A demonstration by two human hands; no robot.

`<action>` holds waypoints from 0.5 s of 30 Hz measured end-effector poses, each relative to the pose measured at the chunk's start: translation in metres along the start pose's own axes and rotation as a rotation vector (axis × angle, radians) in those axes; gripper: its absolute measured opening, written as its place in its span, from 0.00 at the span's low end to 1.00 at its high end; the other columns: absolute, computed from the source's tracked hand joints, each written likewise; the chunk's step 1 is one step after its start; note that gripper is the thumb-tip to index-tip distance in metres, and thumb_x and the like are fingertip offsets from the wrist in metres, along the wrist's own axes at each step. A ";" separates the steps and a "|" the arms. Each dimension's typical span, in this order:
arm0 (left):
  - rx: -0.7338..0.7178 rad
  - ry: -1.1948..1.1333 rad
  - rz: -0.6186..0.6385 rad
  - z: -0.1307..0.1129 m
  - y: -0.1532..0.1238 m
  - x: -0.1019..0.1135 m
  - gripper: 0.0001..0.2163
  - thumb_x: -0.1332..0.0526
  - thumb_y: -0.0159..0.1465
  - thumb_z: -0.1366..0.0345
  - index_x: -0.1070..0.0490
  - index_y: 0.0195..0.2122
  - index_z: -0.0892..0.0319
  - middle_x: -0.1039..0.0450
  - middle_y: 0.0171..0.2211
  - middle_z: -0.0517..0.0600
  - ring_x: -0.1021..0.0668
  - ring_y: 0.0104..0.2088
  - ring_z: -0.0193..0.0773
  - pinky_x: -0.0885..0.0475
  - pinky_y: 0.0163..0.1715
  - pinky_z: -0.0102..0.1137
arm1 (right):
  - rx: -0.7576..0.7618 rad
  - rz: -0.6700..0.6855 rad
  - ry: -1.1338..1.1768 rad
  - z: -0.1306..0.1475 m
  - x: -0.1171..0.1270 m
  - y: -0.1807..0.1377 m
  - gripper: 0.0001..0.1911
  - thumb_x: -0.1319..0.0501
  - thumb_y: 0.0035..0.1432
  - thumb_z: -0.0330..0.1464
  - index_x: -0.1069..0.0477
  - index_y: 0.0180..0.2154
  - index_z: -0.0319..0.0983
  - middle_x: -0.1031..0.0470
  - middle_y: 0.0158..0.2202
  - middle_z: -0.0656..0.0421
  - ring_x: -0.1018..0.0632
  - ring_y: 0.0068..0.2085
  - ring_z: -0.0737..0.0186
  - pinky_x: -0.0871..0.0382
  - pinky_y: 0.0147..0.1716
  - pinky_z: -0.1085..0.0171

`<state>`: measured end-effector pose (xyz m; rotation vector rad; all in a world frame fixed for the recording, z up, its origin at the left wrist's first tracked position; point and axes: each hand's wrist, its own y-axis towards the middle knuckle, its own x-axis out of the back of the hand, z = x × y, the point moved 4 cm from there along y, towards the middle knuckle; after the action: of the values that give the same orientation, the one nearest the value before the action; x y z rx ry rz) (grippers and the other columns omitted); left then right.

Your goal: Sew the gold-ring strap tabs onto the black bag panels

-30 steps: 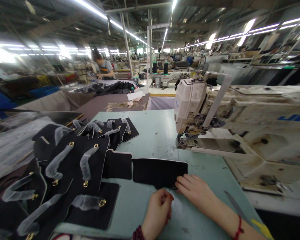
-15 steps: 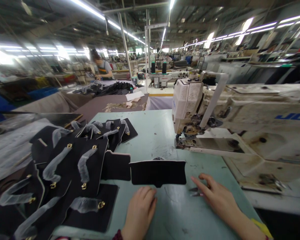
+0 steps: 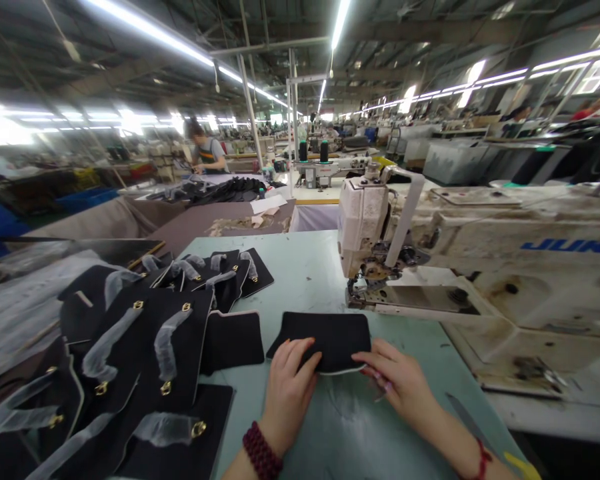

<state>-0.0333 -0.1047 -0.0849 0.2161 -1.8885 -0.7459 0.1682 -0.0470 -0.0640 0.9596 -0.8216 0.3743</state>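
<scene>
A black panel (image 3: 325, 331) with a pale cut edge lies on the green table in front of me. My left hand (image 3: 291, 380) rests over its near left part, thumb and fingers bent onto it. At the near right corner, fingertips of my right hand (image 3: 400, 381) touch the edge. Small thread snips (image 3: 381, 383) are tucked in that same hand, mostly covered by the fingers. Just left of the panel is another black piece (image 3: 235, 340), partly under a larger black panel (image 3: 180, 343) bearing film-wrapped straps with gold buckles.
A JUKI sewing machine (image 3: 480, 233) stands on the right, its needle area (image 3: 363, 283) beyond the panel. Several black panels with wrapped straps (image 3: 220, 273) spread over the left side of the green table (image 3: 300, 267). Farther back, a person (image 3: 210, 153) works at another table.
The black panel has turned, its pale edge now facing me instead of away. My right hand has moved left onto its corner with the snips, and my left hand has come forward onto it.
</scene>
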 end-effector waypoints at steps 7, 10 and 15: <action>0.347 -0.518 0.247 -0.037 0.043 0.043 0.11 0.46 0.68 0.64 0.27 0.31 0.59 0.26 0.29 0.50 0.24 0.31 0.39 0.29 0.31 0.32 | -0.376 -0.316 0.150 0.014 0.058 0.020 0.09 0.45 0.66 0.36 0.30 0.42 0.40 0.29 0.30 0.59 0.25 0.29 0.65 0.30 0.26 0.72; 0.558 -0.869 0.255 -0.037 0.041 0.039 0.10 0.43 0.67 0.61 0.26 0.44 0.57 0.22 0.39 0.51 0.22 0.42 0.42 0.28 0.43 0.33 | -0.461 -0.328 0.103 0.012 0.061 0.007 0.16 0.46 0.66 0.42 0.35 0.49 0.40 0.26 0.38 0.56 0.22 0.37 0.64 0.26 0.34 0.71; 0.706 -1.309 0.188 -0.035 0.035 0.029 0.15 0.40 0.65 0.61 0.29 0.53 0.52 0.23 0.50 0.49 0.22 0.49 0.42 0.30 0.50 0.31 | -0.380 -0.216 -0.068 0.010 0.063 0.002 0.14 0.53 0.70 0.42 0.36 0.47 0.43 0.25 0.40 0.58 0.21 0.40 0.64 0.26 0.36 0.69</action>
<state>-0.0083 -0.1042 -0.0329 -0.0627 -3.3185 0.0536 0.2033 -0.0581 -0.0115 0.6981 -0.8059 -0.0044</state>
